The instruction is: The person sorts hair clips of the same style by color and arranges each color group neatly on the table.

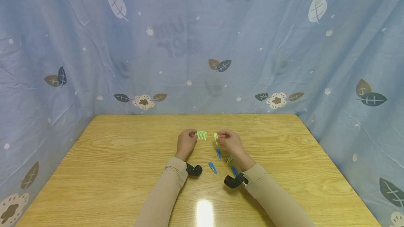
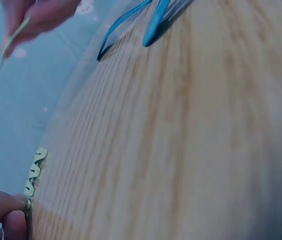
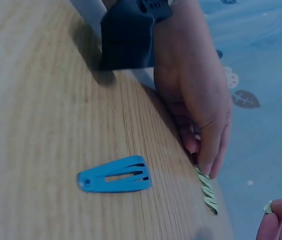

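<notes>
- At left, on a wooden table [image 1: 126,157] before a blue curtain [image 1: 189,38], a person's left hand [image 1: 185,144] pinches the leftmost green clip [image 1: 196,133] between thumb and finger.
- Just right of those fingers lies a row of green hair clips [image 1: 202,135], about four counting the pinched one; fingers partly hide that end; this stretch looks done.
- Nearer the person, a first blue clip [image 1: 213,167] lies slanted and alone; it is not lined up with anything.
- Slightly farther right, apart from the row, another green clip [image 1: 216,138] is grasped in the fingertips of the right hand [image 1: 233,143]; it appears lifted, not yet in line.
- A second blue clip [image 1: 219,155] lies loose, nearer the person than that held clip.
- By the right wrist rests a loose green clip [image 1: 229,159], seemingly the last green one left to place.
- Farthest right, a third blue clip [image 1: 234,171] lies beside a black wrist camera [image 1: 232,181]; the greens look mostly arranged, the blues untouched.
</notes>
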The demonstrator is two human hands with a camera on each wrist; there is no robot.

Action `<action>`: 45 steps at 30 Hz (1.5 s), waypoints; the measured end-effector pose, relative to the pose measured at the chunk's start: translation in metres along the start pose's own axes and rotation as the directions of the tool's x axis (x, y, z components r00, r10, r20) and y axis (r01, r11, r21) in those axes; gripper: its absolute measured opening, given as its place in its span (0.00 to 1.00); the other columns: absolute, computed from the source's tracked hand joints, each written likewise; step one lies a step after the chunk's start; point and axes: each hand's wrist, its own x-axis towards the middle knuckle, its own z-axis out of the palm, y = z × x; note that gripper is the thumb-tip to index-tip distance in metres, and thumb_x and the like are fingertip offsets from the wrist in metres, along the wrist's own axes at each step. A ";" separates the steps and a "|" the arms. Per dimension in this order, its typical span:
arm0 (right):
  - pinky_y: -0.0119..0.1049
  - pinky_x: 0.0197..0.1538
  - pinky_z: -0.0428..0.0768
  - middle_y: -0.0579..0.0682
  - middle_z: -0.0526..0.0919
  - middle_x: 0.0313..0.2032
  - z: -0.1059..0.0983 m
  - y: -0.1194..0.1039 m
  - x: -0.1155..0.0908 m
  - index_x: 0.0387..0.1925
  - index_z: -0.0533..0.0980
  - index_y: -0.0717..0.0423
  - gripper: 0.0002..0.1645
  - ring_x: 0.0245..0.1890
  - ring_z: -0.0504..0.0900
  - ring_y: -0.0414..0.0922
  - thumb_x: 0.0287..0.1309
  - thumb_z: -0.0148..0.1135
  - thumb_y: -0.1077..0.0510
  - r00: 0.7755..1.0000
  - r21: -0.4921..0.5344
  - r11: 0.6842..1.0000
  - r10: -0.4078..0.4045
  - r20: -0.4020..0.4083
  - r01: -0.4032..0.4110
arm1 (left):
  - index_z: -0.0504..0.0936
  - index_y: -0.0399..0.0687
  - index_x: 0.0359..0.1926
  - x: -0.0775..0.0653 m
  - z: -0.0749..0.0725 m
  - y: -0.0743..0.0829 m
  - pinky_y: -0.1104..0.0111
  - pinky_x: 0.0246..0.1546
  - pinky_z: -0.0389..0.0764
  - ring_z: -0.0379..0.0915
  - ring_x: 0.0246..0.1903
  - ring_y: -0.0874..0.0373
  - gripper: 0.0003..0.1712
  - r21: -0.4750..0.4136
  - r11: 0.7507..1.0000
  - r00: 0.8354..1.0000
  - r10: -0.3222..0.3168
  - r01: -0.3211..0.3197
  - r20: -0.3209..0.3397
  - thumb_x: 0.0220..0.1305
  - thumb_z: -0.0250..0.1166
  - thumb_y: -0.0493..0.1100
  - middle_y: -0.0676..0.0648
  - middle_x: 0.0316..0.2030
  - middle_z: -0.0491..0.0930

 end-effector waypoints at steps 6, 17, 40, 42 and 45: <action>0.33 0.41 0.80 0.52 0.76 0.35 0.013 -0.001 0.016 0.49 0.76 0.65 0.18 0.31 0.76 0.41 0.55 0.61 0.68 0.999 -0.009 1.000 0.011 -0.036 -0.011 | 0.83 0.41 0.49 -0.001 -0.001 0.001 0.61 0.35 0.77 0.75 0.32 0.54 0.14 -0.001 1.000 1.000 0.005 -0.005 -0.002 0.63 0.62 0.37 0.44 0.33 0.81; 0.38 0.40 0.82 0.58 0.79 0.38 0.030 0.001 0.039 0.46 0.77 0.65 0.16 0.32 0.81 0.47 0.53 0.60 0.69 0.992 -0.084 0.993 0.068 -0.103 -0.077 | 0.83 0.41 0.48 -0.002 -0.001 0.002 0.61 0.34 0.77 0.75 0.31 0.54 0.13 -0.006 1.000 1.000 0.008 -0.008 -0.001 0.63 0.61 0.37 0.43 0.32 0.81; 0.33 0.33 0.82 0.62 0.79 0.43 0.040 -0.007 0.052 0.40 0.78 0.68 0.13 0.29 0.83 0.46 0.50 0.61 0.72 0.985 -0.272 0.952 0.103 -0.139 -0.138 | 0.84 0.40 0.47 -0.001 -0.001 0.001 0.63 0.30 0.76 0.75 0.29 0.54 0.13 0.008 1.000 1.000 0.023 -0.023 -0.016 0.62 0.62 0.36 0.43 0.32 0.82; 0.33 0.34 0.82 0.63 0.79 0.43 0.040 -0.007 0.052 0.41 0.77 0.69 0.13 0.30 0.84 0.47 0.50 0.61 0.72 0.986 -0.255 0.958 0.103 -0.131 -0.133 | 0.84 0.40 0.47 -0.001 -0.001 0.001 0.64 0.30 0.76 0.75 0.28 0.54 0.13 0.010 1.000 1.000 0.020 -0.020 -0.016 0.62 0.62 0.36 0.43 0.31 0.82; 0.33 0.34 0.82 0.63 0.79 0.41 0.039 -0.005 0.052 0.41 0.77 0.69 0.13 0.31 0.84 0.48 0.51 0.62 0.72 0.986 -0.231 0.964 0.107 -0.125 -0.134 | 0.84 0.40 0.47 -0.001 0.000 0.002 0.64 0.30 0.75 0.74 0.28 0.54 0.13 0.010 1.000 1.000 0.020 -0.020 -0.016 0.62 0.62 0.36 0.43 0.31 0.82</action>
